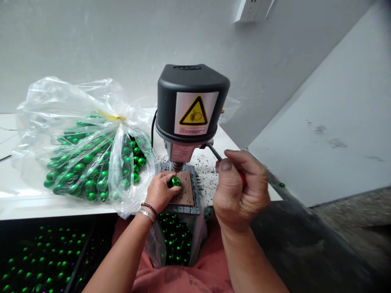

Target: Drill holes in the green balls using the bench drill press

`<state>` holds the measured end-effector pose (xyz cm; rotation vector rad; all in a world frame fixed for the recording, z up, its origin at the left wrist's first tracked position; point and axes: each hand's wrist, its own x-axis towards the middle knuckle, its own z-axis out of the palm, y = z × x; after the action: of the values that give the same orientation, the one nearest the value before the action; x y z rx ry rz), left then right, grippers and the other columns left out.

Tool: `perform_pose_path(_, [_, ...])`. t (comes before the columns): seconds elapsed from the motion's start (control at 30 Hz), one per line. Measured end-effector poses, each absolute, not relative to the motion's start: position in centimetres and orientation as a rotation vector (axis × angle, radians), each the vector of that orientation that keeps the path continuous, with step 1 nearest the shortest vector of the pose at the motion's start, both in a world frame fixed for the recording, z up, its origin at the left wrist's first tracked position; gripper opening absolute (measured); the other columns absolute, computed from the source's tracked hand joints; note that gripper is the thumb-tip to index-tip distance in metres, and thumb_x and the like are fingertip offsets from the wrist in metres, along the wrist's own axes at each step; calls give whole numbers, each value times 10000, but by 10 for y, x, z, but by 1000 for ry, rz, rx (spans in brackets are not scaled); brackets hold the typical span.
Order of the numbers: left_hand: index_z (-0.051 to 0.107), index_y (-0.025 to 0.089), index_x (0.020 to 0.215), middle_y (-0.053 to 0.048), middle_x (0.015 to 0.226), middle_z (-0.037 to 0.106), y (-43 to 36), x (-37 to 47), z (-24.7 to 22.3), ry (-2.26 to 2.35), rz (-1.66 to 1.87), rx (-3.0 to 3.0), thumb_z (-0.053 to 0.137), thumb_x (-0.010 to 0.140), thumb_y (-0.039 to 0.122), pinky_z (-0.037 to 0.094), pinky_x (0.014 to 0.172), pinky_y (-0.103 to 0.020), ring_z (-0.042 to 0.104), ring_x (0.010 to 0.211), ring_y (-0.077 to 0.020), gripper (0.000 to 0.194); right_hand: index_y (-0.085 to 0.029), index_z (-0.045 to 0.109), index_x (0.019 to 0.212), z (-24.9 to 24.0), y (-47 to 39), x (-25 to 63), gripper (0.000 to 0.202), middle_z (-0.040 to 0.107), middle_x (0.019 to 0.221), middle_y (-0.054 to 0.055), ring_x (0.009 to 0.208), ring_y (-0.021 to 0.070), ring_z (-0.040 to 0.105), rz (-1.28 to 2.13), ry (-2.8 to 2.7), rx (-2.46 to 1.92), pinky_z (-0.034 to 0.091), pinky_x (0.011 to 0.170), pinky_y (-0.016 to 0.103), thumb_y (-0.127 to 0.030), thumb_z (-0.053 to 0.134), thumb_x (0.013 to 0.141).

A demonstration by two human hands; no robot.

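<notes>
A black-topped drill press (192, 101) with a yellow warning label stands at the centre. Under its chuck (177, 167), a shiny green ball (175, 181) rests on a brown board (186, 195) on the grey base. My left hand (160, 190) pinches the ball between thumb and fingers, wearing a beaded bracelet and a silver one. To the right of the press, my right hand (241, 187) is wrapped round a lever (215, 153) with a red grip, which shows partly between the fingers. The drill tip's contact with the ball is too small to tell.
A clear plastic bag (61, 106) of green balls lies on the white table (27, 209) at left. Dark shavings surround the press base. More green balls (175, 240) sit in a bag below the table edge and at lower left. One ball (281, 184) lies far right.
</notes>
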<state>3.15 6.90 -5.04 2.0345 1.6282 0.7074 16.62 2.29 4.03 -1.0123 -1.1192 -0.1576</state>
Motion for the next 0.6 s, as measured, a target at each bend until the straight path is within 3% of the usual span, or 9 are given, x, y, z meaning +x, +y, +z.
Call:
perform_pose_path(0.43, [636,205,1032,-75,971,613,69,32,-51,1625,716,2036,639,655,354,415,852,-341,547,943,-220,405,-238,608,913,14,23,163,209,634,762,-17,669,93,598,-97,-1105,-964,507,626,258,-140,514,754])
perform_pose_path(0.6, [633,205,991,-65,956,626,68,32,-48,1610,717,2062,636,664,324,416,841,-341,549,929,-214,348,-215,594,940,58,31,169,190,618,768,-9,594,65,543,-250,-1115,-986,462,578,230,-186,525,766])
